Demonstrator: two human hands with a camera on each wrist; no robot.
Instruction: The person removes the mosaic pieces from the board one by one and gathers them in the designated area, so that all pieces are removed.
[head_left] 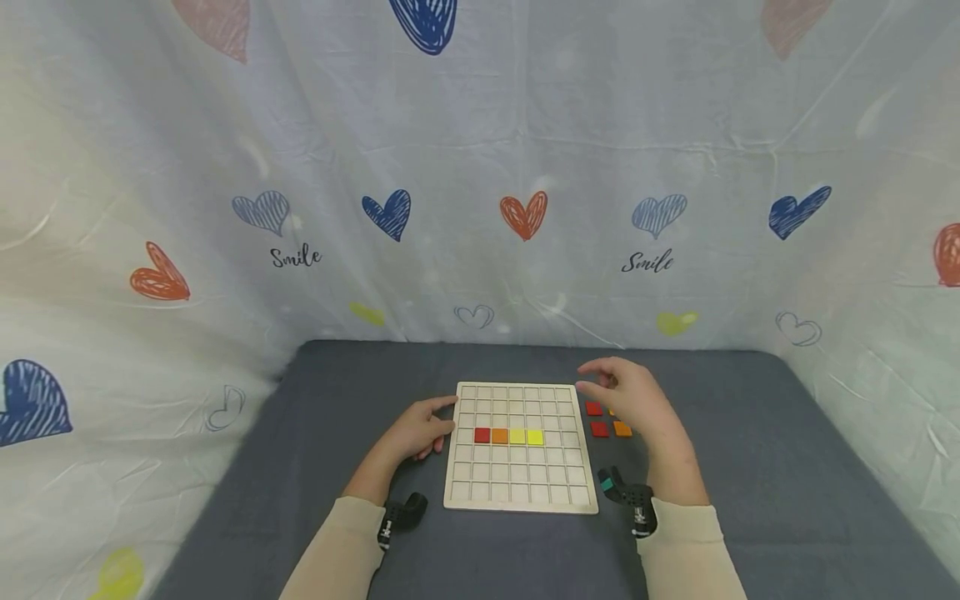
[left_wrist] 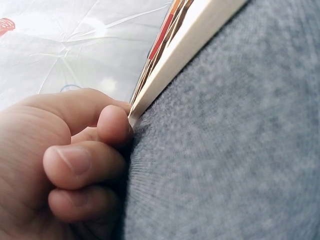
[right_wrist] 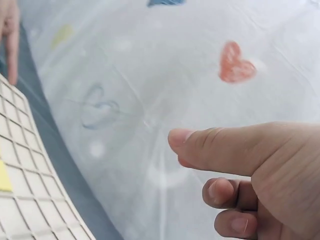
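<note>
A pale wooden grid board [head_left: 495, 492] lies on the dark cloth. One row on it holds a red tile [head_left: 482, 435], an orange tile [head_left: 499, 436] and two yellow tiles [head_left: 527, 437], side by side. My left hand [head_left: 417, 430] touches the board's left edge with thumb and index finger apart; its other fingers curl loosely in the left wrist view. Above the board's upper right corner, my right hand [head_left: 628, 396] hovers with a gap between thumb and index finger, and no tile shows there. Under it lie red tiles [head_left: 600, 429] and orange tiles [head_left: 622, 428], partly hidden.
Grey cloth [head_left: 765, 467] covers the table around the board. A white curtain [head_left: 465, 125] printed with hearts hangs behind and at both sides. Black camera straps sit on the left wrist [head_left: 401, 512] and right wrist [head_left: 633, 500].
</note>
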